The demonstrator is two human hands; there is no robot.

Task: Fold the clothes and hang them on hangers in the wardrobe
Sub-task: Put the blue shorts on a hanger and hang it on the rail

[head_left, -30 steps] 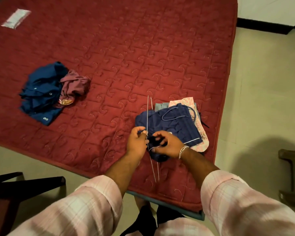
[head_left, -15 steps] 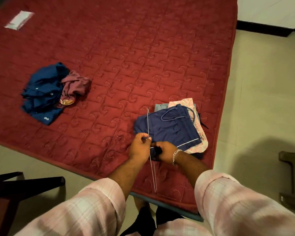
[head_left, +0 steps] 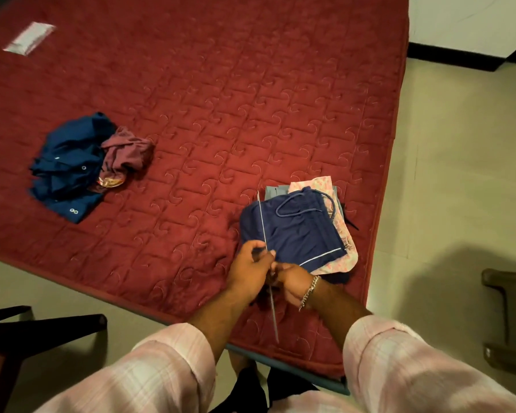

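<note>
A thin metal hanger (head_left: pixel 264 225) stands on edge over the near right corner of the red bed (head_left: pixel 221 84). My left hand (head_left: pixel 249 271) pinches its wire. My right hand (head_left: pixel 294 281) is closed right beside it on the hanger and a small dark piece of cloth, mostly hidden between the hands. Just beyond lies a folded stack topped by navy shorts (head_left: pixel 295 231) with a drawstring, over a pink patterned garment (head_left: pixel 340 234). A crumpled blue garment (head_left: pixel 67 168) and a maroon one (head_left: pixel 127 155) lie at the left.
A white packet (head_left: pixel 29 37) lies at the bed's far left. Dark chair parts (head_left: pixel 42 326) stand at the lower left, a dark plastic chair (head_left: pixel 510 317) at the right edge. Beige floor tiles (head_left: pixel 444 174) run along the bed's right side.
Both hands and the hanger have drawn back toward me, off the navy shorts. The dark cloth seen between the hands earlier is now nearly hidden.
</note>
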